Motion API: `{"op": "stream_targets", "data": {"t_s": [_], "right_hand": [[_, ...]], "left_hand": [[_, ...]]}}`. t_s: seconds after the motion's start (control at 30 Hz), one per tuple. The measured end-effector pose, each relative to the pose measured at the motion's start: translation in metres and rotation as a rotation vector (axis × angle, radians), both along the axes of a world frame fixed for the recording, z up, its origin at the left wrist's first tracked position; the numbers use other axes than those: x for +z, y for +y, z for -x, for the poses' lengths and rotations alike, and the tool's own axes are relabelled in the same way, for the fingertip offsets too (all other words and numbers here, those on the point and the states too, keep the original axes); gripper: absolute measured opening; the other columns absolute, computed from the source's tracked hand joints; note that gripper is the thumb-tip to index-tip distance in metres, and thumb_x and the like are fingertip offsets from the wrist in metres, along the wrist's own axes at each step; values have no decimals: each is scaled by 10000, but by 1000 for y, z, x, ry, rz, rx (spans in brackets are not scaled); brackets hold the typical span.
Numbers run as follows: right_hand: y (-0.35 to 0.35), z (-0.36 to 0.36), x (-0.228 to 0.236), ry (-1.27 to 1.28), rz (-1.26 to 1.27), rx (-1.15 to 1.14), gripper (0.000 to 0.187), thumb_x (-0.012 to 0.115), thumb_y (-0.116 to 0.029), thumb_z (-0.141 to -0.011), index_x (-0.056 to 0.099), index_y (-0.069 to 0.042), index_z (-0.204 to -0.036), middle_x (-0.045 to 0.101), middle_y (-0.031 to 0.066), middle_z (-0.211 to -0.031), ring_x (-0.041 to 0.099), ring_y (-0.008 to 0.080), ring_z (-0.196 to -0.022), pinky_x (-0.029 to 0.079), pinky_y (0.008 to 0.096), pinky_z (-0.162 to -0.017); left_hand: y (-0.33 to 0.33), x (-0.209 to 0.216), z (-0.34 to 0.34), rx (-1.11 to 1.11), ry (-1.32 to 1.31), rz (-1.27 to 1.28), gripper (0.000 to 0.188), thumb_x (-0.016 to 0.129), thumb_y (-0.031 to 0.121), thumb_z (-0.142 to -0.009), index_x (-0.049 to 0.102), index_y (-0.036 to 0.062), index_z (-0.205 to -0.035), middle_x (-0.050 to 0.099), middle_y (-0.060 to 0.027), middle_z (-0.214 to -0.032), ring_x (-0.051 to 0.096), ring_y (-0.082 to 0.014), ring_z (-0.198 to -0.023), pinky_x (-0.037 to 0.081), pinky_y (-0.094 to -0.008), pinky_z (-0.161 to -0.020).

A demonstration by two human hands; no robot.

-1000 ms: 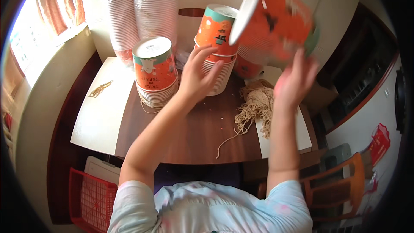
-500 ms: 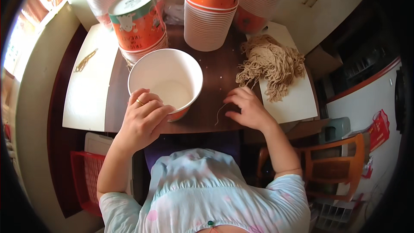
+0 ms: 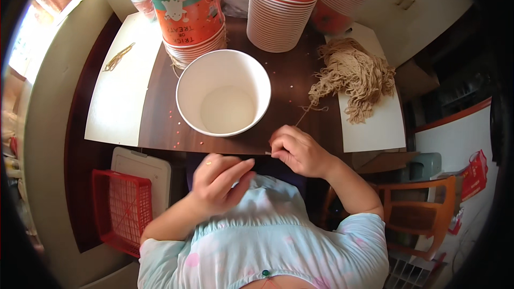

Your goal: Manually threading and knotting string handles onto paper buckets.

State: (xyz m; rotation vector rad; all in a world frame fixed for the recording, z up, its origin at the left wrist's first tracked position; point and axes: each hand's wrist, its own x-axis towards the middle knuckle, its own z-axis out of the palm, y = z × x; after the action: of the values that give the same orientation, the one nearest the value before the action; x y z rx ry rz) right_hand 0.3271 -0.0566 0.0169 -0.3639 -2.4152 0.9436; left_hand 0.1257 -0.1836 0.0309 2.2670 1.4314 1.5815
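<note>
A white paper bucket (image 3: pixel 188 93) stands upright on the dark table, its open mouth towards me and nothing seen inside. A tangled heap of tan twine strands (image 3: pixel 357 77) lies at the right. My right hand (image 3: pixel 302 152) is pinched at the table's front edge on a strand of twine (image 3: pixel 304 115), which runs taut back to the heap; a short end pokes out left of the fingertips. Just in front of the edge, my left hand (image 3: pixel 222 182) hovers with fingers loosely bent and thumb apart. It is slightly blurred and no object shows in it.
Stacks of nested buckets stand at the back, one upside-down orange and green stack (image 3: pixel 187 18) and a taller orange and white stack (image 3: pixel 281 18). Loose strands (image 3: pixel 119 58) lie on the white board (image 3: pixel 115 112) at left. Small specks dot the table. A red basket (image 3: pixel 142 203) sits lower left.
My left hand has let go of the bucket's rim and come down towards me. My right hand has moved slightly nearer and now draws a twine strand from the heap.
</note>
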Motion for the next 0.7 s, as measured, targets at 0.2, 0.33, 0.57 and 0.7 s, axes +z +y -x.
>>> {"op": "stream_targets", "data": {"t_s": [0.2, 0.33, 0.57, 0.7], "right_hand": [[-23, 13, 4, 89, -60, 64, 182, 643, -5, -800, 502, -35, -909, 551, 121, -909, 576, 296, -811, 482, 379, -714], [-30, 15, -2, 101, -5, 82, 191, 633, 25, -781, 498, -22, -907, 540, 116, -880, 585, 285, -729, 499, 367, -636], [-36, 20, 7, 182, -206, 52, 230, 682, 65, -714, 555, -2, -895, 578, 116, -822, 605, 281, -678, 516, 355, -586], [-39, 16, 8, 179, -484, 15, 221, 633, -40, -724, 593, 5, -936, 566, 109, -869, 601, 228, -718, 511, 325, -632]], "left_hand": [[-3, -9, -14, -70, -462, 613, 240, 712, 53, -819, 651, -32, -1034, 648, -113, -865, 619, -139, -679, 497, -241, -621], [-6, -8, -10, -87, -508, 797, 116, 657, 42, -864, 663, -32, -953, 652, -69, -772, 616, -104, -670, 493, -230, -592], [-10, -6, -4, -224, -899, 960, 124, 624, 83, -905, 651, -33, -938, 655, -18, -806, 587, -56, -675, 483, -199, -602], [-9, 7, 0, -202, -833, 1027, 82, 639, 34, -877, 650, -40, -911, 648, -24, -823, 604, -66, -721, 492, -194, -632]]}}
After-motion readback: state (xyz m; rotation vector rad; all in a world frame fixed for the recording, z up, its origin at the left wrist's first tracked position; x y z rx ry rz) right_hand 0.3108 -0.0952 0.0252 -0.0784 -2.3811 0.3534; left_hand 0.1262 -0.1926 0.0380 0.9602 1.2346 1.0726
